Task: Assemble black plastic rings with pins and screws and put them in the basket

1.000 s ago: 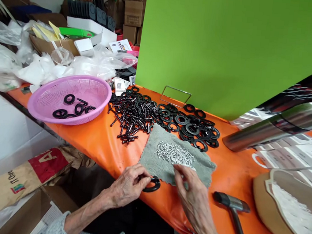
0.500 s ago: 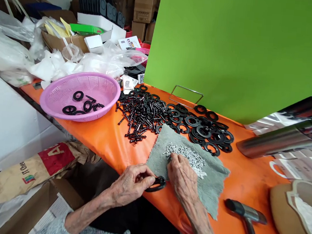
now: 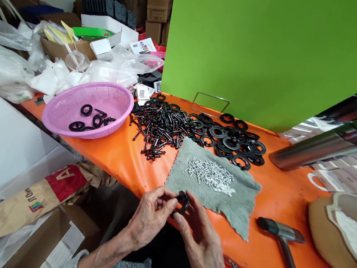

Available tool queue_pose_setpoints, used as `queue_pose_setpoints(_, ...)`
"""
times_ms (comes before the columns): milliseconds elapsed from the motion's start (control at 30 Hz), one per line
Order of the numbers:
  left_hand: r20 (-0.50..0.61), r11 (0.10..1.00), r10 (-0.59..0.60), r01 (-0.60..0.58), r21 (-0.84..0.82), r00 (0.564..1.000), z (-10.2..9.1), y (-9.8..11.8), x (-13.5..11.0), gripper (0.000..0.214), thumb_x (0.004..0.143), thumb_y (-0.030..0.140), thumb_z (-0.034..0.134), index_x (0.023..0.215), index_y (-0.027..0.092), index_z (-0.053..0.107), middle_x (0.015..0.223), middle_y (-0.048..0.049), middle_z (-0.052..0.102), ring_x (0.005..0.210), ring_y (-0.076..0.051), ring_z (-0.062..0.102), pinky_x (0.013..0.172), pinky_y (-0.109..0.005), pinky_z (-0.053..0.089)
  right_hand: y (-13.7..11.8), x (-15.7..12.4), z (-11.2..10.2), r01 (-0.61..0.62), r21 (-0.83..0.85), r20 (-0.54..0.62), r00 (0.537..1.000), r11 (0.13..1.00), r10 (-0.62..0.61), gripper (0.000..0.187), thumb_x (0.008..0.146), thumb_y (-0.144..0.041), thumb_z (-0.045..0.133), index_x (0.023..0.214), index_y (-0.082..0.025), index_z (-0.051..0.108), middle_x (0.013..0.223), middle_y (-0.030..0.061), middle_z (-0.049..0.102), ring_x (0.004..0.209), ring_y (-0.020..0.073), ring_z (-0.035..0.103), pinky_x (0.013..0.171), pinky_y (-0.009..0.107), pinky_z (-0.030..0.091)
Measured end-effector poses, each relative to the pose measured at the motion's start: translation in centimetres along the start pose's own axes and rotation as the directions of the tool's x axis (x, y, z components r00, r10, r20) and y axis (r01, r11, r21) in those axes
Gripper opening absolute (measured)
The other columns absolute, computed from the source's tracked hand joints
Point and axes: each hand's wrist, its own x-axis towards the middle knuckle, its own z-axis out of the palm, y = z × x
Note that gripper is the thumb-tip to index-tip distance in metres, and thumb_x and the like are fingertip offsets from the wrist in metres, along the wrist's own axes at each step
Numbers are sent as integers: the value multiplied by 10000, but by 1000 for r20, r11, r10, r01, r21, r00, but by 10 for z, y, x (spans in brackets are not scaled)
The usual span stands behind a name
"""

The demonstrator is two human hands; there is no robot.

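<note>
The orange desk (image 3: 119, 158) runs away from both hands, its near edge right under them, so the work sits close to the body. Beyond the hands, a grey cloth (image 3: 241, 207) lies flat on the desk; it likely keeps small parts from rolling off. Far to the left of the left hand stands a pink basket (image 3: 61, 110) with a few black pieces in it, probably the place for done ones. Past the cloth spread a heap of black rings (image 3: 234, 145) and a heap of black pins (image 3: 158, 132), within easy reach. To the right of the right hand lies a hammer (image 3: 278, 234). A pile of small silver pins (image 3: 210, 175) rests on the cloth. The left hand (image 3: 150, 217) is closed around a black ring (image 3: 183, 202), held upright at the desk edge; the right hand (image 3: 199, 231) pinches at it with its fingertips, perhaps steadying it.
</note>
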Motion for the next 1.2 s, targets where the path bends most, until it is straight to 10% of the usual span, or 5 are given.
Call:
queue_pose_setpoints(567, 141, 985, -2, -22, 173, 990, -17, -5, -23, 201, 895, 307, 554, 864, 123, 629, 783, -28, 611, 691, -115, 535, 669, -220, 429, -11, -12, -21, -154, -12, 216, 964, 988, 153, 503, 792, -463, 666, 1244, -251, 607, 1258, 76, 617, 1134, 252, 600, 971, 420, 493)
queue_pose_setpoints(700, 92, 984, -59, 42, 175, 994, -19, -1, -21, 249, 892, 359, 555, 900, 123, 635, 788, -38, 632, 674, -111, 537, 637, -212, 417, -7, -4, -23, -35, -153, 181, 981, 988, 63, 483, 850, -503, 572, 1264, -254, 584, 1234, 79, 643, 1122, 242, 611, 934, 421, 526)
queue_pose_setpoints(900, 73, 985, -117, 107, 136, 990, -24, 9, -13, 281, 847, 400, 587, 888, 123, 597, 753, -19, 584, 622, -94, 495, 589, -204, 369, 6, 60, -37, 160, -658, -59, 963, 736, -262, 340, 921, -411, 352, 936, -188, 608, 849, 75, 655, 711, 184, 626, 651, 316, 518)
queue_pose_setpoints(1200, 76, 971, -71, 51, 234, 995, -28, 12, -3, 235, 836, 355, 552, 822, 126, 601, 673, 16, 498, 615, -95, 410, 586, -218, 313, 34, 94, -32, 190, -824, -13, 935, 533, -353, 198, 858, -216, 328, 769, -242, 503, 666, 33, 523, 594, 205, 547, 473, 306, 377)
